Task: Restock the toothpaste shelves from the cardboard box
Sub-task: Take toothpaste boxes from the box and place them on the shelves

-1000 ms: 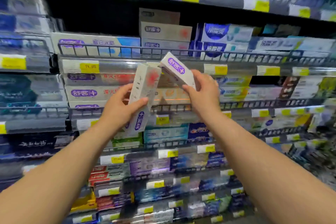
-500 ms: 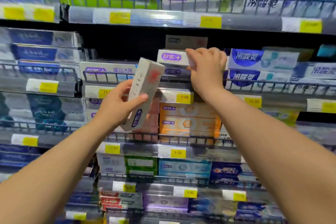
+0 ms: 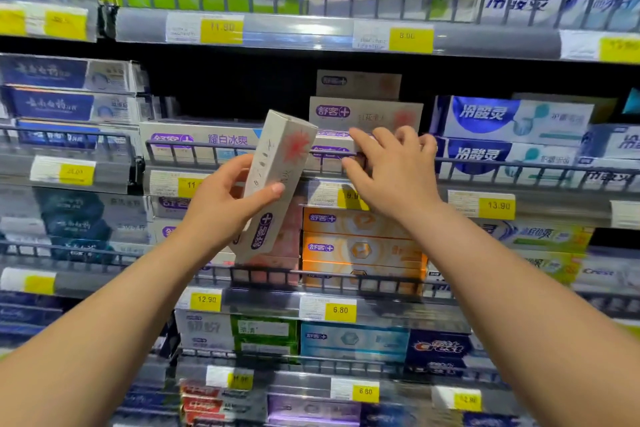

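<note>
My left hand [image 3: 221,204] grips a white toothpaste box [image 3: 277,163] with a red burst and a purple logo, held upright and tilted in front of the middle shelf. My right hand [image 3: 391,173] reaches over the wire rail [image 3: 207,146], its fingers curled on top of and its thumb under another white toothpaste box [image 3: 334,142] of the same kind. That box lies in a stack of matching boxes [image 3: 363,114] on the shelf. The cardboard box is out of view.
Blue and white boxes [image 3: 512,118] fill the shelf to the right of the stack, and a flat white box [image 3: 201,137] lies to its left. Orange boxes [image 3: 360,246] sit one shelf down. Yellow price tags [image 3: 498,206] line the shelf edges.
My right hand carried its box from mid-air onto the stack behind the rail and has slid lower along it. The view has closed in on the shelf. My left hand still holds its box.
</note>
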`<state>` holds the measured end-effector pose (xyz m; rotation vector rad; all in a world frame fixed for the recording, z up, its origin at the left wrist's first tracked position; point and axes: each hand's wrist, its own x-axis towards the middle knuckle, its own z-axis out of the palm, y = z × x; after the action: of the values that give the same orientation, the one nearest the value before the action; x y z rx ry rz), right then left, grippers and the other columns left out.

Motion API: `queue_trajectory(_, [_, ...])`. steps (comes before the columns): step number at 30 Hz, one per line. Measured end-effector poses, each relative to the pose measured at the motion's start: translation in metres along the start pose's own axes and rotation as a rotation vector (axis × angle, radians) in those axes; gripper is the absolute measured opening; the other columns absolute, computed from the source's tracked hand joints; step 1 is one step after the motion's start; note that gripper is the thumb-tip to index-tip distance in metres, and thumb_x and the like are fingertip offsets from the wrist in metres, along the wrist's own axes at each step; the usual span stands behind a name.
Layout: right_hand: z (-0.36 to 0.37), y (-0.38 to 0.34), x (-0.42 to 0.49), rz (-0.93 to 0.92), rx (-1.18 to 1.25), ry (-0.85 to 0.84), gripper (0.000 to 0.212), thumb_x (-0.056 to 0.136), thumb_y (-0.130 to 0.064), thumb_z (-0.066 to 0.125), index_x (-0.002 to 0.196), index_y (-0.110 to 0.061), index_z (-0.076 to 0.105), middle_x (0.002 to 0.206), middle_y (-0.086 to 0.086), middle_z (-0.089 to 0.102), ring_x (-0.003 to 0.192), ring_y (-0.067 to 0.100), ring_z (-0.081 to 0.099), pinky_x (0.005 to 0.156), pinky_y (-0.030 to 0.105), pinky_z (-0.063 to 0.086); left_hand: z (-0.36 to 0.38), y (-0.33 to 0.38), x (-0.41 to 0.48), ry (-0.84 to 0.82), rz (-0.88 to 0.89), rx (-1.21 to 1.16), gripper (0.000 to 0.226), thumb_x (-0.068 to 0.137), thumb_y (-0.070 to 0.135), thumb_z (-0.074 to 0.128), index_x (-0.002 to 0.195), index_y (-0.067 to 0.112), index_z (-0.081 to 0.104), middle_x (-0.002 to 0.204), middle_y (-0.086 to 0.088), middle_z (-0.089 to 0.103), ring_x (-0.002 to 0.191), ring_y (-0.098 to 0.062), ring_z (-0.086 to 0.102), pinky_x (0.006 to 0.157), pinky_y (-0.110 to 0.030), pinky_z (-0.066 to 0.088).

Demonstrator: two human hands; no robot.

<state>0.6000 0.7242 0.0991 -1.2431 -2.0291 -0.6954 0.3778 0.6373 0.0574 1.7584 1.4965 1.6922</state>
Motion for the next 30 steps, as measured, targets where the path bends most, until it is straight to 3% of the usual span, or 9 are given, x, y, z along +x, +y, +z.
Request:
queue_trajectory(3, [0.000,0.001,0.008,0.002,-0.047,-0.088,0.058,0.091,-0.061,0.019,0.140,-0.035,0.035,0.129,0.003,0.055,0.118,0.032,0.044,0.099,0.049,0.028,0.001,0.005,-0.001,0.010,0.007,0.005,0.040,0.082,0.035,0.070,0.120,0.036,0.058,0.110,0.014,0.066,0.098,-0.010,0.062,0.078,-0.038,0.056])
queue_trajectory(9, [-0.005,0.002,0.035,0.055,0.034,-0.354,0.062,0.093,-0.062,0.015,0.135,-0.026,0.044,0.133,0.012,0.051,0.121,0.033,0.044,0.099,0.046,0.029,0.003,0.017,-0.002,0.045,0.029,0.003,0.042,0.081,0.034,0.072,0.120,0.039,0.058,0.109,0.015,0.065,0.101,-0.010,0.061,0.080,-0.042,0.056])
queue_trajectory(12, [-0.003,0.013,0.022,-0.041,0.072,-0.121,0.053,0.094,-0.052,0.029,0.133,-0.021,0.047,0.122,0.010,0.056,0.113,0.031,0.047,0.095,0.043,0.031,0.013,0.026,-0.006,0.075,0.096,0.079,0.043,0.079,0.034,0.073,0.118,0.039,0.057,0.111,0.013,0.064,0.103,-0.012,0.060,0.081,-0.043,0.055])
queue_trajectory(14, [-0.003,0.029,0.005,-0.112,0.146,0.124,0.046,0.087,-0.040,0.044,0.121,-0.013,0.059,0.110,0.008,0.062,0.104,0.030,0.052,0.094,0.041,0.033,0.025,0.037,-0.008,0.097,0.218,0.196,0.045,0.078,0.036,0.069,0.120,0.043,0.052,0.111,0.014,0.062,0.102,-0.008,0.058,0.078,-0.035,0.055])
queue_trajectory(16, [-0.003,0.052,-0.014,-0.105,0.171,0.252,0.037,0.083,-0.032,0.050,0.110,-0.011,0.065,0.104,0.007,0.064,0.099,0.029,0.055,0.091,0.038,0.034,0.041,0.055,-0.005,0.113,0.366,0.339,0.049,0.079,0.037,0.065,0.126,0.040,0.051,0.112,0.012,0.055,0.102,-0.002,0.048,0.075,-0.021,0.047])
queue_trajectory(18, [-0.004,0.076,-0.031,-0.029,0.166,0.250,0.036,0.084,-0.032,0.050,0.107,-0.010,0.066,0.104,0.007,0.064,0.099,0.028,0.055,0.090,0.037,0.034,0.059,0.072,0.002,0.127,0.475,0.420,0.051,0.082,0.027,0.068,0.130,0.029,0.051,0.112,0.008,0.049,0.101,0.002,0.039,0.072,-0.010,0.036])
queue_trajectory(21, [-0.008,0.103,-0.044,0.060,0.167,0.196,0.035,0.085,-0.031,0.052,0.109,-0.009,0.064,0.105,0.009,0.063,0.100,0.030,0.054,0.090,0.040,0.037,0.086,0.093,0.019,0.101,0.566,0.451,0.053,0.082,0.020,0.070,0.131,0.026,0.051,0.113,0.007,0.047,0.105,-0.001,0.038,0.082,-0.009,0.033])
queue_trajectory(28, [-0.008,0.117,-0.049,0.072,0.191,0.170,0.030,0.082,-0.024,0.058,0.107,-0.008,0.063,0.103,0.006,0.061,0.100,0.025,0.052,0.091,0.036,0.036,0.122,0.103,0.053,-0.005,0.614,0.714,0.052,0.087,0.018,0.063,0.136,0.029,0.047,0.127,-0.003,0.057,0.115,-0.026,0.049,0.094,-0.041,0.040])
queue_trajectory(30, [-0.008,0.115,-0.048,0.080,0.217,0.182,0.030,0.083,-0.026,0.057,0.108,-0.010,0.063,0.101,0.005,0.060,0.099,0.024,0.051,0.090,0.036,0.036,0.124,0.102,0.059,-0.016,0.598,0.767,0.047,0.089,0.023,0.061,0.134,0.031,0.048,0.127,-0.004,0.059,0.115,-0.029,0.051,0.091,-0.041,0.040])
